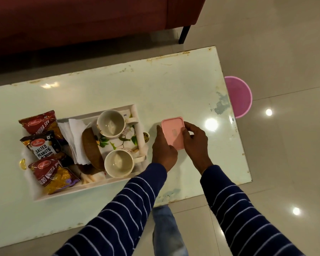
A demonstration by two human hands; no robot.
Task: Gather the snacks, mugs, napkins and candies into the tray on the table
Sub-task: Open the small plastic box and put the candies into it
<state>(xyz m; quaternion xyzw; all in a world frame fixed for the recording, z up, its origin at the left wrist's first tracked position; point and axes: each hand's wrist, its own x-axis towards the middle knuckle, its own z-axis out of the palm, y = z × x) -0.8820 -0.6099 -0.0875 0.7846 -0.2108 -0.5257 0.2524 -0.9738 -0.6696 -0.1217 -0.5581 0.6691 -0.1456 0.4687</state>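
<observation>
A white tray (135,109) lies on the pale table (174,85). In it are three snack packets (44,143) at the left, white napkins (74,133), two brown round mats (91,145) and two upright cream mugs (111,125) (118,163). Right of the tray, a small pink lidded box (173,131) rests on the table. My left hand (163,146) grips its left side and my right hand (196,143) grips its right side. What the box contains is hidden by the lid.
A dark red sofa (78,21) with a black leg (184,34) stands behind the table. A pink bucket (238,95) sits on the tiled floor past the table's right end. A small gold object (146,136) lies beside the tray's right rim.
</observation>
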